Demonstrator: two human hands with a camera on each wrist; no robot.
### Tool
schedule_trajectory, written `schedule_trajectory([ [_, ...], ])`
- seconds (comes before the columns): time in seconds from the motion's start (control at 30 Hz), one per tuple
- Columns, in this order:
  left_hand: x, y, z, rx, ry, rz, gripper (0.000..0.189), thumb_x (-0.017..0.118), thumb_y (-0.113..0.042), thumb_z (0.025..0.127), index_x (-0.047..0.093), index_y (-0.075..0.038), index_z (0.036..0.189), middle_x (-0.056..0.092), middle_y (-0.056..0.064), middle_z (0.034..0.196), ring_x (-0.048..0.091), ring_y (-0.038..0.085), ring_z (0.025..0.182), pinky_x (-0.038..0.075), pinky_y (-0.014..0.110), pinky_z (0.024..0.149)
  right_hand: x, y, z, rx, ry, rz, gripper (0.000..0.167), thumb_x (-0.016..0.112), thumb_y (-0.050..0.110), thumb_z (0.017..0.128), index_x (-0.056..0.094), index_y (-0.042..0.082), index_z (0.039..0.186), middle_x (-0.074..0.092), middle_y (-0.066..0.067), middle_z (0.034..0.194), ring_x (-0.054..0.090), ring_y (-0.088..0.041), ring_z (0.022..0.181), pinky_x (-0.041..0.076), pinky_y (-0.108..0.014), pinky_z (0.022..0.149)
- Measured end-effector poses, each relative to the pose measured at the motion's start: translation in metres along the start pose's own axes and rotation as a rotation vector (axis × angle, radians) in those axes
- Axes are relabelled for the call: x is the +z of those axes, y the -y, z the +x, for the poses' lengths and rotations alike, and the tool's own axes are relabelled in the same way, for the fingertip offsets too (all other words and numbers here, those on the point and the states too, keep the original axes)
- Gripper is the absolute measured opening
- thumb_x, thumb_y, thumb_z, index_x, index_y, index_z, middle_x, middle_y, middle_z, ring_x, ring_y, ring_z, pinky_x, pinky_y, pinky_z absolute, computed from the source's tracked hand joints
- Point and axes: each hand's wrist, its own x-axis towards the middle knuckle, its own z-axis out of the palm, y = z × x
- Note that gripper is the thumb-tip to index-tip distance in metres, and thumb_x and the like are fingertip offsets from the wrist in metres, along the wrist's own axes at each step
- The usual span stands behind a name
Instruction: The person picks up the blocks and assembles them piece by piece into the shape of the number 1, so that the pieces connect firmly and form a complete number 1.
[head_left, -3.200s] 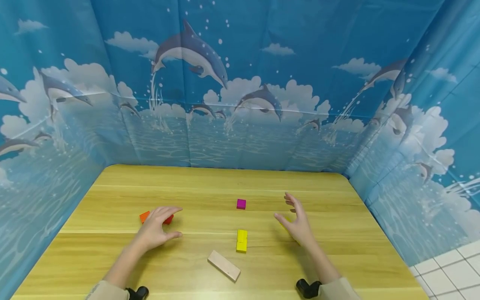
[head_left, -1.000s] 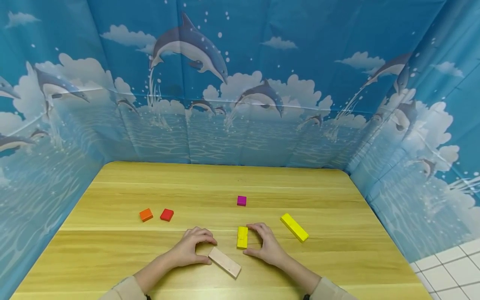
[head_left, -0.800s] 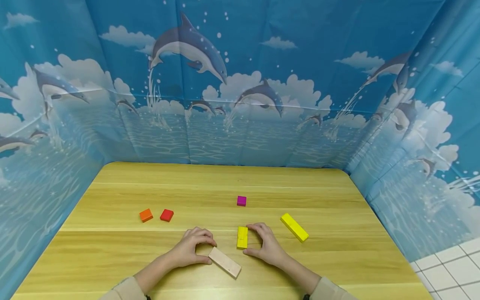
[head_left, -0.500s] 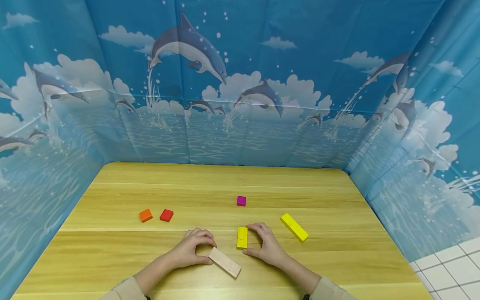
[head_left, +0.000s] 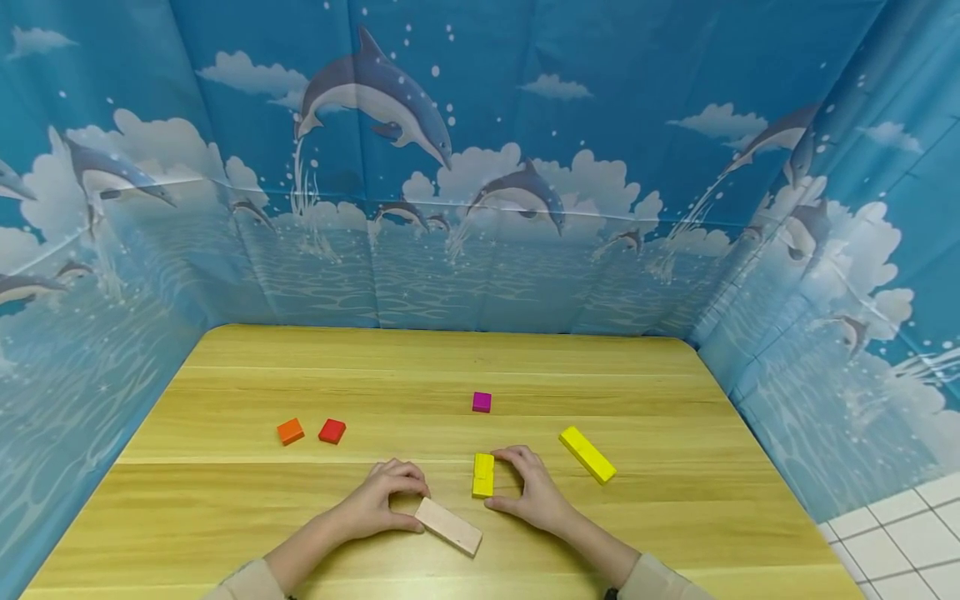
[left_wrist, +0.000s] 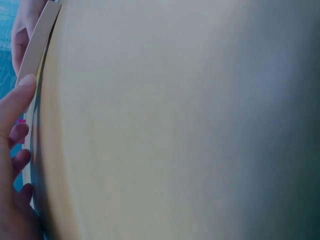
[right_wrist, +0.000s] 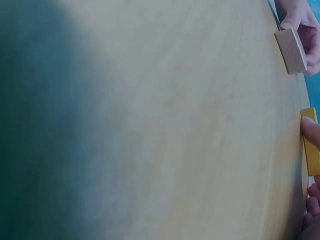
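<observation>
My left hand (head_left: 381, 503) rests near the front of the table with thumb and index finger at the left end of a plain wooden block (head_left: 450, 527), which lies slanted. In the left wrist view the thumb presses against that block (left_wrist: 40, 42). My right hand (head_left: 538, 498) spans a short yellow block (head_left: 483, 476) from its right side, thumb at the near end and index finger at the far end. A seam crosses this block near the middle. In the right wrist view the thumb lies against the yellow block (right_wrist: 311, 150).
A longer yellow block (head_left: 587, 455) lies slanted right of my right hand. Farther back is a small purple block (head_left: 482, 402). An orange block (head_left: 290, 432) and a red block (head_left: 332, 432) lie at the left. A dolphin-print curtain (head_left: 480, 275) encloses the wooden table (head_left: 600, 367).
Both hands have come in from the sides, the left to the plain block, the right to the short yellow block. In the last half second, the plain block has turned very slightly.
</observation>
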Motion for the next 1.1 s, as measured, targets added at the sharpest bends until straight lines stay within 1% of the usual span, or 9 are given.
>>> schedule_trajectory([
  [0.13, 0.003, -0.002, -0.003, 0.019, -0.048, 0.008, 0.034, 0.076, -0.037, 0.069, 0.067, -0.018, 0.097, 0.059, -0.013, 0.099, 0.047, 0.005, 0.094, 0.03, 0.034, 0.082, 0.001, -0.001, 0.0, -0.003, -0.002, -0.004, 0.064, 0.076, 0.039, 0.071, 0.052, 0.012, 0.124, 0.047, -0.002, 0.118, 0.041, -0.025, 0.114, 0.033, -0.049, 0.097],
  [0.2, 0.005, -0.004, -0.004, 0.018, -0.073, 0.003, 0.034, 0.076, -0.035, 0.069, 0.068, -0.018, 0.096, 0.059, -0.014, 0.098, 0.048, 0.005, 0.093, 0.031, 0.034, 0.083, 0.001, -0.001, 0.0, -0.002, -0.002, -0.006, 0.064, 0.076, 0.039, 0.071, 0.052, 0.012, 0.124, 0.047, -0.001, 0.118, 0.041, -0.025, 0.115, 0.033, -0.049, 0.097],
  [0.3, 0.01, -0.008, -0.007, 0.008, -0.106, -0.007, 0.032, 0.076, -0.035, 0.069, 0.068, -0.019, 0.096, 0.06, -0.014, 0.096, 0.048, 0.005, 0.092, 0.031, 0.033, 0.082, 0.001, -0.002, 0.001, -0.003, -0.003, -0.007, 0.064, 0.076, 0.04, 0.071, 0.051, 0.013, 0.124, 0.047, -0.001, 0.119, 0.041, -0.024, 0.115, 0.033, -0.049, 0.097],
  [0.47, 0.017, -0.016, -0.011, -0.015, -0.151, 0.006, 0.029, 0.076, -0.037, 0.07, 0.068, -0.022, 0.093, 0.06, -0.017, 0.093, 0.048, 0.003, 0.087, 0.032, 0.033, 0.081, 0.001, -0.002, 0.001, -0.001, -0.002, -0.006, 0.064, 0.076, 0.04, 0.071, 0.051, 0.013, 0.124, 0.047, -0.002, 0.119, 0.041, -0.025, 0.115, 0.034, -0.049, 0.097],
  [0.63, 0.025, -0.026, -0.014, -0.062, -0.202, 0.031, 0.028, 0.076, -0.041, 0.069, 0.068, -0.023, 0.088, 0.059, -0.019, 0.09, 0.046, 0.001, 0.083, 0.033, 0.032, 0.08, 0.001, -0.002, 0.001, 0.001, 0.003, -0.006, 0.064, 0.076, 0.04, 0.071, 0.051, 0.013, 0.123, 0.047, -0.001, 0.118, 0.041, -0.024, 0.115, 0.034, -0.049, 0.097],
  [0.73, 0.029, -0.029, -0.015, -0.064, -0.233, 0.067, 0.029, 0.076, -0.041, 0.067, 0.068, -0.022, 0.086, 0.059, -0.019, 0.089, 0.046, 0.0, 0.081, 0.033, 0.031, 0.078, 0.0, -0.002, 0.001, 0.0, 0.003, -0.003, 0.064, 0.076, 0.04, 0.071, 0.051, 0.013, 0.124, 0.047, -0.001, 0.118, 0.041, -0.024, 0.115, 0.033, -0.049, 0.097],
  [0.83, 0.034, -0.032, -0.015, -0.063, -0.253, 0.109, 0.03, 0.078, -0.04, 0.066, 0.068, -0.021, 0.086, 0.058, -0.019, 0.088, 0.045, 0.0, 0.081, 0.033, 0.03, 0.077, 0.001, -0.002, 0.0, 0.0, 0.002, 0.0, 0.064, 0.076, 0.04, 0.071, 0.051, 0.013, 0.124, 0.047, -0.001, 0.118, 0.041, -0.024, 0.115, 0.033, -0.049, 0.097],
  [0.93, 0.039, -0.034, -0.016, -0.075, -0.264, 0.141, 0.03, 0.078, -0.04, 0.065, 0.068, -0.021, 0.086, 0.057, -0.02, 0.088, 0.044, 0.0, 0.081, 0.033, 0.03, 0.077, 0.001, -0.002, 0.0, -0.001, -0.001, -0.001, 0.064, 0.076, 0.04, 0.071, 0.052, 0.013, 0.123, 0.047, -0.001, 0.118, 0.041, -0.024, 0.114, 0.034, -0.049, 0.097],
  [1.1, 0.042, -0.036, -0.017, -0.094, -0.273, 0.158, 0.031, 0.078, -0.041, 0.065, 0.067, -0.023, 0.087, 0.056, -0.02, 0.089, 0.045, 0.001, 0.082, 0.033, 0.029, 0.075, 0.001, -0.001, 0.0, -0.001, -0.007, 0.0, 0.064, 0.077, 0.039, 0.07, 0.052, 0.013, 0.123, 0.048, -0.001, 0.118, 0.042, -0.024, 0.114, 0.033, -0.05, 0.097],
])
